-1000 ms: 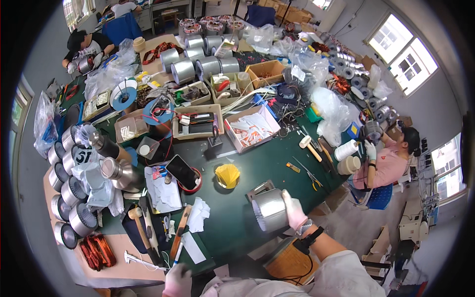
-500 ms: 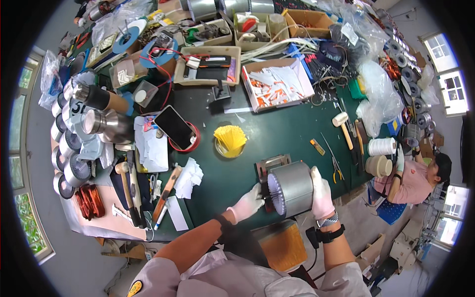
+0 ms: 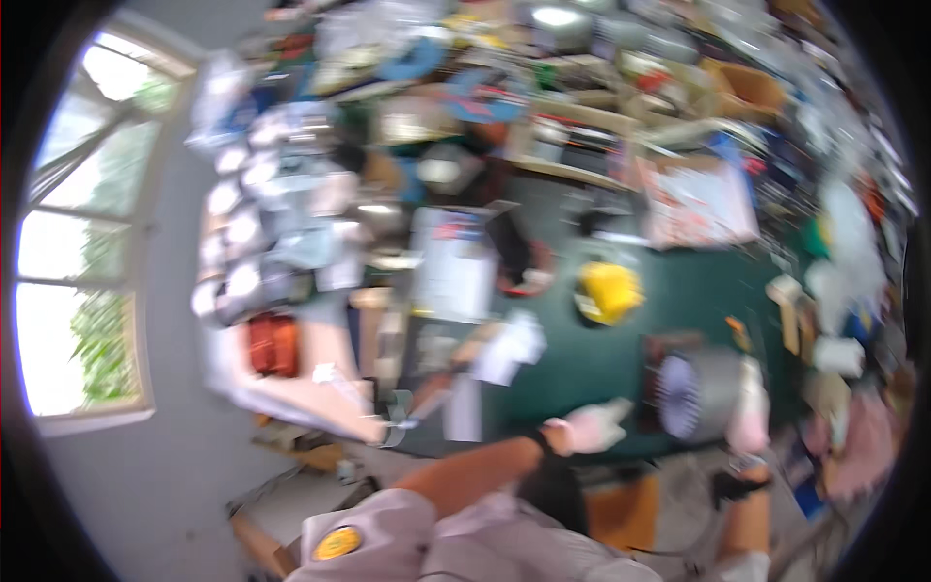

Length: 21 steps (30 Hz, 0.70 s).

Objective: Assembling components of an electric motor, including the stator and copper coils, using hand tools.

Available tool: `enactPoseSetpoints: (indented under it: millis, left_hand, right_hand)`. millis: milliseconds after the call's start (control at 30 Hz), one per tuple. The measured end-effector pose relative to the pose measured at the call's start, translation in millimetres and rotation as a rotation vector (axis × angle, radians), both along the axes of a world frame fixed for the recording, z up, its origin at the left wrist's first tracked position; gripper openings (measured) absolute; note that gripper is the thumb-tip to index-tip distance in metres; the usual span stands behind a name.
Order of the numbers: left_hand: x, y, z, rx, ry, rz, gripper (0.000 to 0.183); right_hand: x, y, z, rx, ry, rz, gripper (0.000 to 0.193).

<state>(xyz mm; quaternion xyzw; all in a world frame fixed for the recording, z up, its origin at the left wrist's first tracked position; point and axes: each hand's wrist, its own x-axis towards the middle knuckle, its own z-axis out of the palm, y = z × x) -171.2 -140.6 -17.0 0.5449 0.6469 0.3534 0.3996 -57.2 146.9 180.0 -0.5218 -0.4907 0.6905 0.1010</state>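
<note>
A grey metal motor stator, a cylinder with a ring of pale slots facing left, lies on its side at the front right of the green table. Against its right end is my right hand, gloved in white and pink, gripping that side. My left hand, gloved alike, is apart from the stator, to its left above the table's front edge. Its fingers look stretched toward the stator, with nothing visible in them. Behind the stator stands a dark metal stand. Motion blurs the whole view.
A bowl of yellow slips stands behind the stator. Left of it are a dark phone, white papers and a red-brown wire coil. A box of paper strips and a mallet lie farther off. Someone in pink is at right.
My left hand has come off the stator's left side and sits apart from it. My right hand remains at the stator. The whole view has swung left, so everything appears farther right.
</note>
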Motion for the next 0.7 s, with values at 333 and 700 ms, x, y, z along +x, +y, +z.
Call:
enactPoseSetpoints:
  millis: [333, 700]
  left_hand:
    - [-132, -286, 144, -0.356, -0.239, 0.635, 0.042]
    - [-281, -644, 153, -0.338, 0.025, 1.420, 0.042]
  right_hand:
    - [-83, -134, 53, 1.164, -0.252, 0.389, 0.026]
    - [-246, -530, 29, 0.686, 0.053, 1.048, 0.017]
